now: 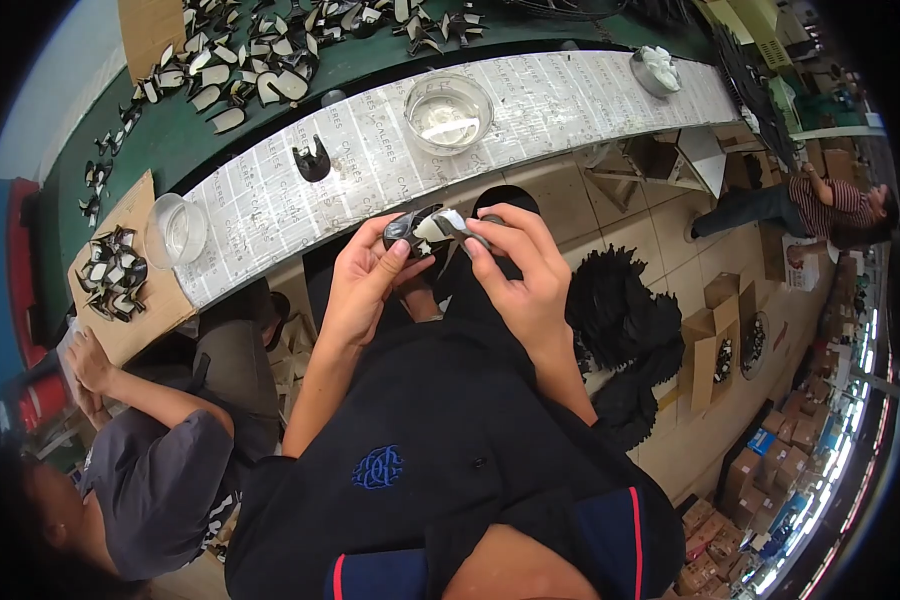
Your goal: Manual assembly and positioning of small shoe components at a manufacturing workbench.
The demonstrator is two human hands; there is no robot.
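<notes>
Above my lap, just off the table's near edge, my left hand [362, 270] pinches a glossy black shoe heel [400, 230] with a cream-coloured face. My right hand [526, 262] is closed on a small dark-handled brush [457, 224] whose whitish head touches or nearly touches the cream face of the heel. Fingers cover part of both things. Farther off on the table, a single black heel [312, 160] stands alone. Beyond my hands sits a clear round bowl [448, 114] that seems to hold liquid.
Many black heels [260, 70] lie heaped on the green belt [150, 150]. At left, a clear bowl [176, 231] stands beside heels [112, 272] on cardboard, near a seated co-worker [170, 460]. A bowl of white material [656, 70] is at right. Black strips [620, 330] and a carton [710, 350] occupy the floor.
</notes>
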